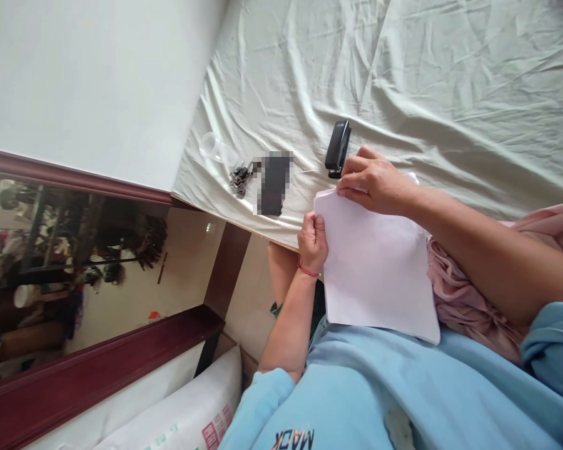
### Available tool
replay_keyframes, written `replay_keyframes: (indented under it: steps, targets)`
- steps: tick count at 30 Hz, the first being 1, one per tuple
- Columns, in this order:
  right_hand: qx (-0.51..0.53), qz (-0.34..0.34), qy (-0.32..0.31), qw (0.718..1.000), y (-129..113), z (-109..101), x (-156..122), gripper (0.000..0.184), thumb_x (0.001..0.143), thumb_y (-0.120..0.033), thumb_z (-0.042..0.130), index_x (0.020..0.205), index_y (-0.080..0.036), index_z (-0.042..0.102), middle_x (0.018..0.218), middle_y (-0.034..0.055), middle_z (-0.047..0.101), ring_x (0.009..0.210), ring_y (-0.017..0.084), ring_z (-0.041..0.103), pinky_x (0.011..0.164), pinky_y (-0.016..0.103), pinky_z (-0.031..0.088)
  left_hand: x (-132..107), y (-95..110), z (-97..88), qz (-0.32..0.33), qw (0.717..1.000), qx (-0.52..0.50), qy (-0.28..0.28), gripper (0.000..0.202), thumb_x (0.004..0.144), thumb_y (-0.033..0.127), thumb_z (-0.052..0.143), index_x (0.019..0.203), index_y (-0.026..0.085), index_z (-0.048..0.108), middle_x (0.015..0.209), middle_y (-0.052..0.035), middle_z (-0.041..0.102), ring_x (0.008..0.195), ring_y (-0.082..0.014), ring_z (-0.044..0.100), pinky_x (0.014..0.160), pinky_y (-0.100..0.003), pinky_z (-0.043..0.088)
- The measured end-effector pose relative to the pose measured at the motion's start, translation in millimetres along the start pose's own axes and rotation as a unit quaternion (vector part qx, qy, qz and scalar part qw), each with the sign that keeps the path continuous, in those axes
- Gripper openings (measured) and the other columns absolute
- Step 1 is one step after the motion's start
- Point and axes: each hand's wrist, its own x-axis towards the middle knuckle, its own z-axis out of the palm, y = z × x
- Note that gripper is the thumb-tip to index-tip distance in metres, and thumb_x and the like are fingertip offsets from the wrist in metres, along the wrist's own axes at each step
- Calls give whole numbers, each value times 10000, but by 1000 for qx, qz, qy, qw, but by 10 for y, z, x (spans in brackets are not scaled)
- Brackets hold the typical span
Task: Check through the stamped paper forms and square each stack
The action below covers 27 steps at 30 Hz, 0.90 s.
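A stack of white paper sheets (380, 269) rests against my lap, its far part reaching over the edge of the cloth-covered surface. My left hand (313, 242), with a red string on the wrist, grips the stack's left edge near the far corner, thumb on top. At the far edge, my right hand (373, 181) pinches the sheets between thumb and fingers. Just beyond the right hand lies a black stapler (338, 147), apart from the paper.
Left of the stapler are a dark pixelated object (274, 184), a small bunch of keys (240, 179) and a clear plastic cup (212, 147) on its side. A pale green wrinkled cloth (403, 81) covers the surface. A white printed sack (182, 412) stands at lower left.
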Motion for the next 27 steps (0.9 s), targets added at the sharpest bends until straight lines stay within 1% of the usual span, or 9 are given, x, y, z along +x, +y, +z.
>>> replay_keyframes:
  steps: [5, 10, 14, 20, 23, 27]
  targets:
    - [-12, 19, -24, 999, -6, 11, -2, 426, 1147, -420, 452, 1058, -265, 839, 1040, 121, 670, 1124, 336, 553, 1013, 552, 436, -7, -12, 2, -8, 1000, 6, 4, 679, 1061, 876, 317, 1013, 254, 585, 804, -3, 624, 699, -173, 581, 673, -307, 452]
    - [-21, 20, -26, 999, 13, 6, -10, 446, 1147, -419, 457, 937, -236, 804, 1009, 114, 662, 1087, 317, 548, 967, 513, 435, -15, -52, 11, -9, 1000, 21, 12, 690, 1068, 870, 304, 1059, 246, 601, 791, 3, 623, 695, -176, 592, 666, -308, 434]
    - [-27, 29, -29, 999, 28, 19, -13, 409, 1138, -402, 478, 965, -249, 816, 996, 112, 657, 1087, 320, 552, 996, 521, 420, -18, -79, 21, -5, 1000, 19, 14, 686, 1079, 851, 307, 1079, 241, 622, 806, -9, 647, 710, -186, 619, 676, -315, 455]
    - [-29, 14, -24, 999, 41, 42, -18, 449, 1139, -413, 459, 904, -226, 794, 970, 120, 668, 1020, 303, 552, 916, 479, 431, -24, -106, 30, -10, 999, 33, 11, 705, 1085, 842, 298, 1110, 232, 649, 852, -35, 693, 767, -209, 671, 697, -327, 480]
    - [-28, 13, -25, 999, 41, 54, -19, 450, 1140, -415, 453, 915, -230, 796, 959, 118, 665, 1015, 302, 550, 906, 475, 431, -25, -103, 34, -8, 999, 32, 6, 692, 1091, 834, 299, 1108, 236, 646, 838, -32, 688, 749, -208, 663, 688, -327, 468]
    - [-38, 29, -31, 998, 43, 72, -23, 467, 1138, -408, 441, 901, -218, 795, 953, 124, 661, 1007, 303, 554, 908, 479, 434, -25, -84, 45, -5, 999, 38, 8, 700, 1089, 839, 283, 1095, 239, 643, 816, -28, 665, 714, -203, 637, 678, -328, 452]
